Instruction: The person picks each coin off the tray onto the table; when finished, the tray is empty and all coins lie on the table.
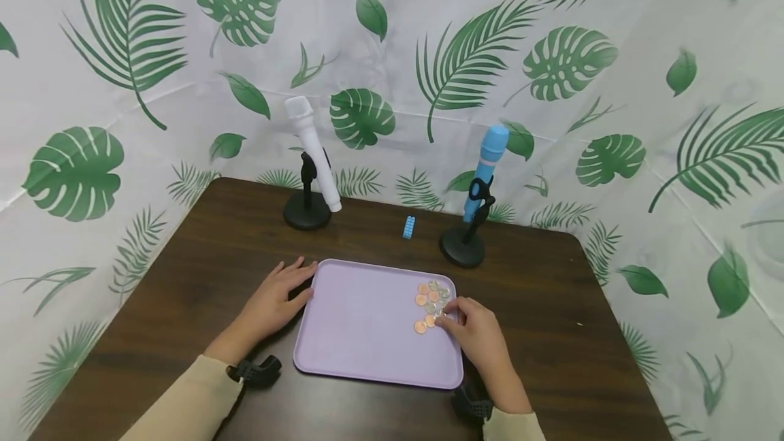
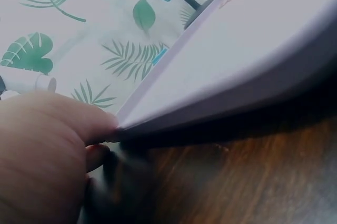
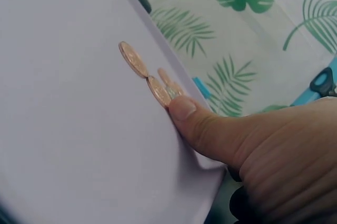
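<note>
A lilac tray (image 1: 367,318) lies on the dark wooden table. My left hand (image 1: 278,301) rests at its left edge, fingers spread and fairly straight; in the left wrist view the thumb (image 2: 97,121) touches the tray's rim. Several copper-coloured coins (image 1: 420,327) and silver coins (image 1: 431,307) are clustered at the tray's right side. Over them is my right hand (image 1: 478,332), its thumb and forefinger curved toward each other around a silver coin. In the right wrist view the thumb (image 3: 197,124) meets a row of copper-coloured coins (image 3: 133,59); the other fingertips are hidden.
Behind the tray, a white microphone (image 1: 315,148) leans in a black stand (image 1: 306,209) on the left. A blue microphone (image 1: 486,162) is in another black stand (image 1: 463,247) on the right. Between them lies a small blue studded block (image 1: 409,227). A leaf-print cloth (image 1: 392,53) hangs behind the table.
</note>
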The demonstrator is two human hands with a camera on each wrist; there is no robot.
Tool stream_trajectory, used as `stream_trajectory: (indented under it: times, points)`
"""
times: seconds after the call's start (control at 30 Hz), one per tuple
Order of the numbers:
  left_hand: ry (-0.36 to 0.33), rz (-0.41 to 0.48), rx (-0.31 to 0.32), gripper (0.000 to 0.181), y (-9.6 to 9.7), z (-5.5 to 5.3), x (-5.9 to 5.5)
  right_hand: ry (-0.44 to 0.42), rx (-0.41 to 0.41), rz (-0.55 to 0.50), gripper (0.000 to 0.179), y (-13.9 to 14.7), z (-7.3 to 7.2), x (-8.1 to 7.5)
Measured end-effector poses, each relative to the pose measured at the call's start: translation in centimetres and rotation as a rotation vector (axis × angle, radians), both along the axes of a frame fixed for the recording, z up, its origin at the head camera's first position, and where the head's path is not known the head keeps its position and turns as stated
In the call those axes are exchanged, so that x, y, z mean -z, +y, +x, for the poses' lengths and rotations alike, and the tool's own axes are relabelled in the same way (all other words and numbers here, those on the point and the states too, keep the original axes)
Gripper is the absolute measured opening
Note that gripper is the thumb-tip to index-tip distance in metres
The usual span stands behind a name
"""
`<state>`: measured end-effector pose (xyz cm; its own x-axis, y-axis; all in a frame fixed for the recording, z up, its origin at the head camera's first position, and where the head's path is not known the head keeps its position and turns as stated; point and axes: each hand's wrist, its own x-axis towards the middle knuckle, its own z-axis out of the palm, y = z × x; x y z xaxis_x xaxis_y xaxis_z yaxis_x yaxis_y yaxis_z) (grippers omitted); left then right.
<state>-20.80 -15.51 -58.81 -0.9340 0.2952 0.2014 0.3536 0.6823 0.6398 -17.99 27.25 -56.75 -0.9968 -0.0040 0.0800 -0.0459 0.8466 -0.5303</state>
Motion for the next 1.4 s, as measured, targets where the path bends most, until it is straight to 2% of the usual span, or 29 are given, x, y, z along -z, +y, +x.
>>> stream_trajectory:
  times: [0.17,0.4,0.57,0.7,0.8,0.93,1.03,1.23,1.4]
  points:
    - [-0.010,-0.022,0.015,0.058,0.3,-0.1,0.1,-0.033,0.004,0.008,0.022,0.0,0.0,-0.2]
    - [0.008,-0.027,0.018,0.056,-0.1,-0.2,-0.4,-0.078,-0.016,-0.058,0.016,0.0,-0.1,-0.5]
    - [-0.011,-0.038,0.016,0.057,-0.2,0.0,-0.4,-0.060,-0.033,-0.025,0.020,-0.1,0.1,-0.7]
    - [-0.048,-0.045,0.013,0.059,0.3,0.8,0.4,-0.060,-0.046,0.005,0.017,0.2,0.9,-0.3]
    - [-0.038,-0.047,0.013,0.059,0.5,1.0,0.5,-0.031,-0.038,0.009,0.021,0.4,1.0,-0.1]
    - [-0.006,-0.035,0.011,0.059,0.4,0.8,0.0,-0.010,-0.020,0.017,0.024,0.5,0.4,-0.2]
    - [0.000,-0.032,0.010,0.059,0.2,0.7,-0.4,-0.043,-0.044,0.027,0.023,0.3,0.0,-0.6]
    - [-0.005,-0.031,0.012,0.059,0.4,0.5,-0.4,-0.119,-0.055,0.030,0.025,0.3,-0.2,-1.2]
    - [0.004,-0.038,0.021,0.058,0.5,0.5,0.0,-0.170,-0.070,-0.064,0.021,0.7,0.3,-0.9]
